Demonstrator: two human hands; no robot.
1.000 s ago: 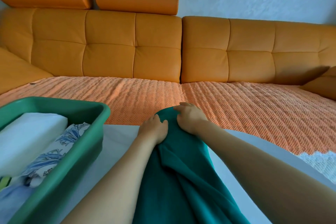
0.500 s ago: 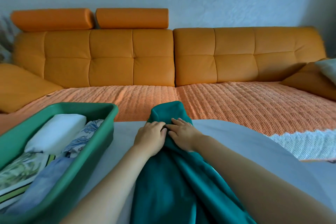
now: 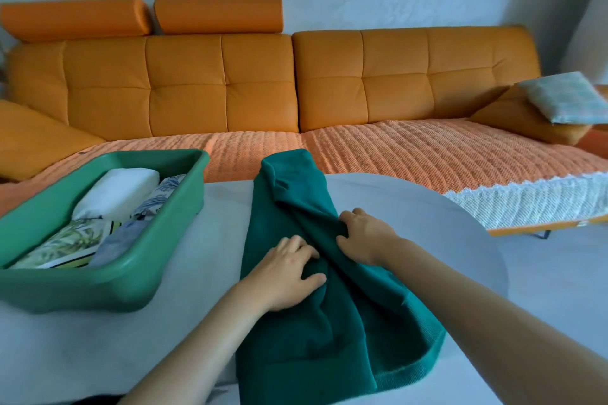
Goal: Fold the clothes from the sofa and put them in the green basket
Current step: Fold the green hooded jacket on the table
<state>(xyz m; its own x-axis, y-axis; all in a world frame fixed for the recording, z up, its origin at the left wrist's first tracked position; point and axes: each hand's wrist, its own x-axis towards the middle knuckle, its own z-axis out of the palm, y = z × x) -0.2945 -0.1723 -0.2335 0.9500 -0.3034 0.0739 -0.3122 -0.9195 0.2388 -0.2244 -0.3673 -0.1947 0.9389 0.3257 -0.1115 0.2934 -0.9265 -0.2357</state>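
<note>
A teal green garment point(image 3: 296, 204) lies lengthwise on the white round table point(image 3: 411, 207), rumpled in its middle. My left hand point(image 3: 289, 270) rests on the garment's middle with its fingers curled into the cloth. Just to the right, my right hand point(image 3: 365, 237) pinches a fold of the same cloth. The green basket point(image 3: 158, 260) stands on the table to the left, holding several folded clothes, among them a white one point(image 3: 118, 187) and a leaf-patterned one point(image 3: 65, 243).
The orange sofa point(image 3: 230, 89) runs across the back, its seat under an orange woven cover point(image 3: 411, 151) with a white fringe. A pale blue-green cushion point(image 3: 566, 97) lies at the sofa's right end. The table's right edge curves near my right arm.
Both hands have slid back from the garment's far end to its middle and gathered cloth there. The view has risen and pulled back, showing more of the sofa and table.
</note>
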